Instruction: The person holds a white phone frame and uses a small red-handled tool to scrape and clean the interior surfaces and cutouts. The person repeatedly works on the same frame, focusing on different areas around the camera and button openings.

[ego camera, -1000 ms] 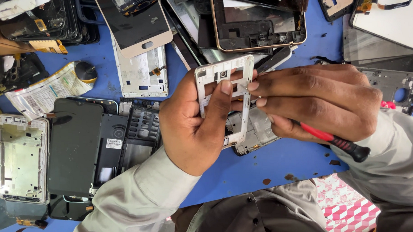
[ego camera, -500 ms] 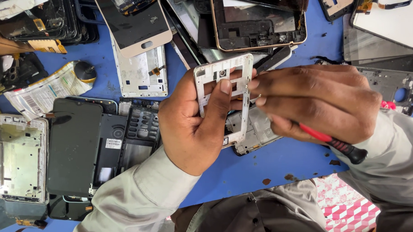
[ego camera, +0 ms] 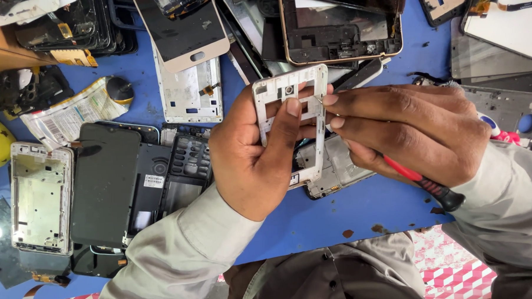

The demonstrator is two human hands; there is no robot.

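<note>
My left hand (ego camera: 251,159) grips a white phone middle frame (ego camera: 275,87), held upright above the blue table, thumb pressed across its cut-outs. My right hand (ego camera: 407,130) touches the frame's right edge with thumb and fingertips, pinching something small there. A red-and-black screwdriver (ego camera: 423,182) is tucked in my right palm, its handle pointing down right. Under both hands lies a silver phone chassis (ego camera: 337,167).
Phone parts cover the blue table (ego camera: 339,215): a dark screen (ego camera: 105,184), a silver frame (ego camera: 40,195) at left, a keypad board (ego camera: 187,167), a white back plate (ego camera: 187,93), a gold-rimmed phone body (ego camera: 338,29) at the top, a grey frame (ego camera: 512,108) at right.
My right fingertips have shifted slightly along the white frame's right edge. The left hand holds the frame in nearly the same place.
</note>
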